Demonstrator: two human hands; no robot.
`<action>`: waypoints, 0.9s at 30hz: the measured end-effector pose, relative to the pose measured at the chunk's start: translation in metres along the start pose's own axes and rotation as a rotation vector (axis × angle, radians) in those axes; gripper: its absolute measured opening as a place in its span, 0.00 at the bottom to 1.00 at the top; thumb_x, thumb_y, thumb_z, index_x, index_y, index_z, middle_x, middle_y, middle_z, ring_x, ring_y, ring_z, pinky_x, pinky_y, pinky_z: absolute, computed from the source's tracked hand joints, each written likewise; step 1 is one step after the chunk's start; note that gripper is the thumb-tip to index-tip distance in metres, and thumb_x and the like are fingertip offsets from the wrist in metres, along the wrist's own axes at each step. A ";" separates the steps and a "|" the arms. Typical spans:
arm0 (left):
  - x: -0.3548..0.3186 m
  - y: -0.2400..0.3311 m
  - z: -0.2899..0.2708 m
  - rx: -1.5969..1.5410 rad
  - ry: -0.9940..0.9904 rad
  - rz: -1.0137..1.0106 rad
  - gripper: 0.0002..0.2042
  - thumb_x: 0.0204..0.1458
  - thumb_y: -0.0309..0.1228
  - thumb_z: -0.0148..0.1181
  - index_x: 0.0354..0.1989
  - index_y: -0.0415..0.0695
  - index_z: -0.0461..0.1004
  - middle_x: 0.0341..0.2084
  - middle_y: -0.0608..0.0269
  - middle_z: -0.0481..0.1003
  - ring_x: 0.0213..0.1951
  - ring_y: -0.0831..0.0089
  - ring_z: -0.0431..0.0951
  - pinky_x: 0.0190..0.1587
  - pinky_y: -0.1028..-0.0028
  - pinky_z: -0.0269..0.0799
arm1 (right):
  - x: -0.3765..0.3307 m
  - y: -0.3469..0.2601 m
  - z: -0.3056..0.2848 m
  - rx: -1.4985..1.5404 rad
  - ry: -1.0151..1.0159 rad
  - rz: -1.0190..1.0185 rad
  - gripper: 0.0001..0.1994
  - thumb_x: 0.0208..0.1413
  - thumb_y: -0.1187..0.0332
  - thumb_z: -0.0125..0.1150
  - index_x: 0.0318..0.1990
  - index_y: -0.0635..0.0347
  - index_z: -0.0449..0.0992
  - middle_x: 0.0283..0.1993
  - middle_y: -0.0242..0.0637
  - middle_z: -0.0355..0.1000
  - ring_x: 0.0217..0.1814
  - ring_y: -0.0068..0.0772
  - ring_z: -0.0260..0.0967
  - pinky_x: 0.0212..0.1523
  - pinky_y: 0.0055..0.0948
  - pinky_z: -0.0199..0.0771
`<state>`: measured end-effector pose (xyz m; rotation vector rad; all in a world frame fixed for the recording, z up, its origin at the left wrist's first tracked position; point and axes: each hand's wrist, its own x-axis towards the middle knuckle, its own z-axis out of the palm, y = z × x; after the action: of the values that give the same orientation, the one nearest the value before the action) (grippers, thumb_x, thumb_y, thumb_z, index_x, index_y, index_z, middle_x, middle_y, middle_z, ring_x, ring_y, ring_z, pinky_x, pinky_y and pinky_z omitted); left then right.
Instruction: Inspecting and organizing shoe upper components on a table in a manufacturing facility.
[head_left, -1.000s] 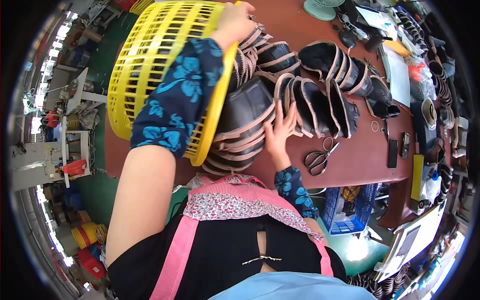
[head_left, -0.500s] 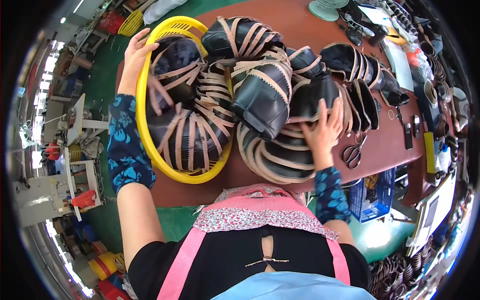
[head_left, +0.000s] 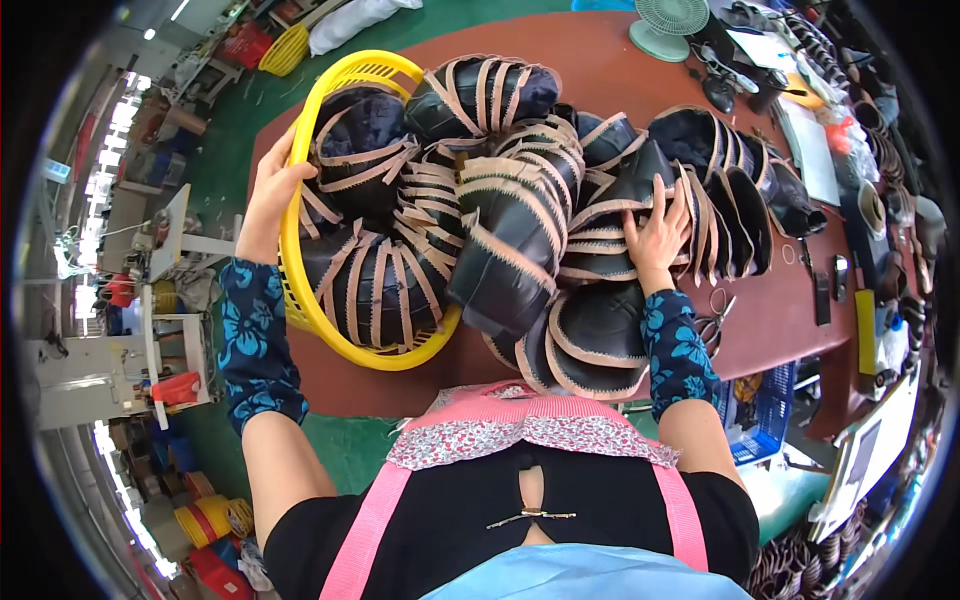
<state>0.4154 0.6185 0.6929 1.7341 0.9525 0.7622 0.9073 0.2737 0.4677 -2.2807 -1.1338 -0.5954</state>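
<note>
My left hand (head_left: pixel 268 192) grips the left rim of a yellow plastic basket (head_left: pixel 372 357), which is tilted on the table. Stacks of black leather shoe uppers (head_left: pixel 385 285) with tan zigzag-cut edges fill the basket. To its right, nested stacks of the same uppers (head_left: pixel 505 280) are heaped on the table, some touching the basket's edge. My right hand (head_left: pixel 657 232) lies with fingers spread on the pile's right part, pressing against a black upper. Near the table's front edge, several loose uppers (head_left: pixel 600 325) fan out beside my right forearm.
Scissors (head_left: pixel 712 325) lie right of my right forearm on the brown table (head_left: pixel 775 325). A green fan (head_left: pixel 668 28) and papers (head_left: pixel 812 155) stand or lie at the far right. A blue crate (head_left: pixel 765 415) is below the table's front edge.
My right hand has shifted slightly on the pile. The uppers near the front edge have slumped forward and spread out. The middle stack has tipped and fanned; my left hand still grips the basket.
</note>
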 end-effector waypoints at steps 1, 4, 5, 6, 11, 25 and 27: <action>0.001 0.007 0.008 -0.022 -0.016 -0.020 0.43 0.47 0.13 0.59 0.80 0.34 0.65 0.72 0.60 0.72 0.73 0.69 0.70 0.72 0.74 0.64 | -0.002 0.005 -0.002 0.017 -0.014 0.005 0.47 0.59 0.48 0.73 0.85 0.36 0.58 0.87 0.51 0.49 0.86 0.63 0.49 0.81 0.64 0.52; -0.009 0.035 0.040 0.067 -0.014 0.087 0.45 0.45 0.13 0.61 0.80 0.35 0.64 0.72 0.59 0.71 0.74 0.68 0.69 0.75 0.73 0.63 | -0.002 0.004 0.001 0.054 0.020 0.012 0.48 0.59 0.45 0.72 0.85 0.36 0.58 0.87 0.52 0.49 0.88 0.64 0.46 0.82 0.65 0.45; -0.022 0.062 0.065 0.061 -0.014 0.068 0.46 0.45 0.14 0.62 0.81 0.35 0.62 0.73 0.57 0.70 0.75 0.66 0.68 0.76 0.72 0.61 | -0.001 0.002 -0.001 0.071 0.011 0.004 0.48 0.59 0.45 0.72 0.85 0.36 0.58 0.87 0.52 0.49 0.88 0.64 0.46 0.82 0.65 0.45; -0.033 0.086 0.083 0.058 -0.002 0.052 0.48 0.45 0.14 0.63 0.82 0.36 0.60 0.75 0.55 0.69 0.76 0.63 0.67 0.77 0.70 0.60 | 0.004 -0.004 -0.002 0.066 0.022 0.013 0.47 0.59 0.44 0.72 0.85 0.36 0.58 0.88 0.52 0.49 0.88 0.64 0.45 0.82 0.66 0.44; -0.052 0.111 0.235 0.794 0.183 0.432 0.46 0.49 0.25 0.65 0.81 0.33 0.57 0.75 0.29 0.61 0.79 0.33 0.57 0.83 0.50 0.50 | 0.009 -0.018 -0.010 0.095 0.074 -0.046 0.44 0.60 0.45 0.69 0.84 0.39 0.62 0.87 0.54 0.51 0.86 0.67 0.47 0.81 0.71 0.44; -0.087 -0.064 0.382 1.010 0.088 0.648 0.34 0.64 0.26 0.53 0.78 0.22 0.58 0.77 0.27 0.63 0.80 0.39 0.63 0.82 0.43 0.54 | -0.012 0.025 0.015 0.291 0.108 -0.118 0.37 0.65 0.57 0.66 0.81 0.51 0.65 0.82 0.60 0.58 0.84 0.66 0.55 0.81 0.58 0.55; -0.072 -0.089 0.368 0.950 0.157 0.603 0.37 0.62 0.23 0.53 0.81 0.24 0.54 0.80 0.30 0.59 0.82 0.43 0.60 0.84 0.45 0.46 | -0.020 0.041 0.030 0.324 0.112 -0.111 0.37 0.65 0.58 0.66 0.81 0.53 0.65 0.82 0.61 0.58 0.84 0.67 0.55 0.82 0.58 0.54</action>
<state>0.6629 0.4091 0.4844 2.9107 0.9722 0.8979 0.9346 0.2590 0.4226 -1.8980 -1.2105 -0.5312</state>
